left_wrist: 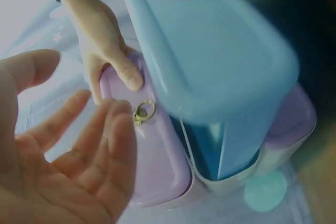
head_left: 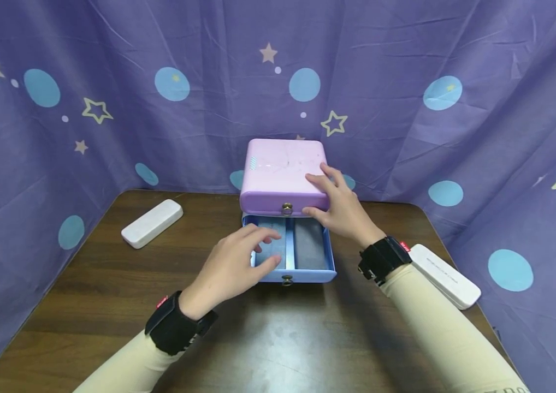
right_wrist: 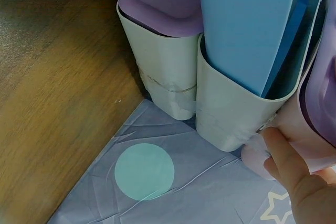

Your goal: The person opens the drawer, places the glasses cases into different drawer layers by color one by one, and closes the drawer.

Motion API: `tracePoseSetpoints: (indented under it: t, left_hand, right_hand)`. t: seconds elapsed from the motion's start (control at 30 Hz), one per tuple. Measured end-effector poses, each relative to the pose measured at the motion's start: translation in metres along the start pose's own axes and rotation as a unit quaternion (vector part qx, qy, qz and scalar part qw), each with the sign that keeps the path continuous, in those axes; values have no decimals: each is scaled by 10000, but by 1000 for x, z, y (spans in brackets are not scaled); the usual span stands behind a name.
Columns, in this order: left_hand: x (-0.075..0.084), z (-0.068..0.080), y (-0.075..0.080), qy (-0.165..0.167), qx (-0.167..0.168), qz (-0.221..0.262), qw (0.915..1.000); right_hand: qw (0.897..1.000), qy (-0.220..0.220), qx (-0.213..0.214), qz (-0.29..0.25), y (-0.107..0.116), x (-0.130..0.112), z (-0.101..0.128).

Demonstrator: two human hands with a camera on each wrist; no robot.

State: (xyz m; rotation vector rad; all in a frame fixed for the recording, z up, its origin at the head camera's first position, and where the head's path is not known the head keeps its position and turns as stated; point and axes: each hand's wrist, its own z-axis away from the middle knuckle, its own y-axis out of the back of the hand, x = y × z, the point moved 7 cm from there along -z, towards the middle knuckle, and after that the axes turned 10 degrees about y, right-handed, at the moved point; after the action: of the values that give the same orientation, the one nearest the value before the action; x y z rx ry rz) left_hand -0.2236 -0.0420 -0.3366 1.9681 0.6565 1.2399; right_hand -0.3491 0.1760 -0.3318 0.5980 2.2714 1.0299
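Note:
A small drawer box (head_left: 283,164) with a pink top stands at the back of the table. Its middle blue drawer (head_left: 313,277) is pulled out, showing a divider and no contents that I can make out. Above it the purple drawer (left_wrist: 157,163) is closed, with a brass ring pull (head_left: 286,208). My right hand (head_left: 344,213) holds the box's right front corner, thumb against the purple front, fingers over the top and side. Over the left part of the blue drawer hovers my left hand (head_left: 231,262), fingers loosely bent and holding nothing.
A white oblong case (head_left: 152,224) lies on the left of the wooden table (head_left: 111,295). Another white case (head_left: 445,275), with small lettering, lies at the right edge beside my right forearm. A purple patterned curtain (head_left: 229,71) hangs close behind the box.

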Motion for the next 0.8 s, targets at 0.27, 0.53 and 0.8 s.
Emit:
tracePoseSetpoints:
  t: [0.27,0.53,0.8]
  left_hand:
    - [3,23,-25,-447,-958,1123,9880]
    - [-8,40,-55,-270,-1235,1257,9840]
    - [-24,52,-84,220,-1508,1610,9751]
  right_hand:
    - [10000,-33,-18,-12,0,0,1]
    - [10000,-12,-14,-34,1,-1,1]
    - [10000,16,12,-25,1,-2,1]
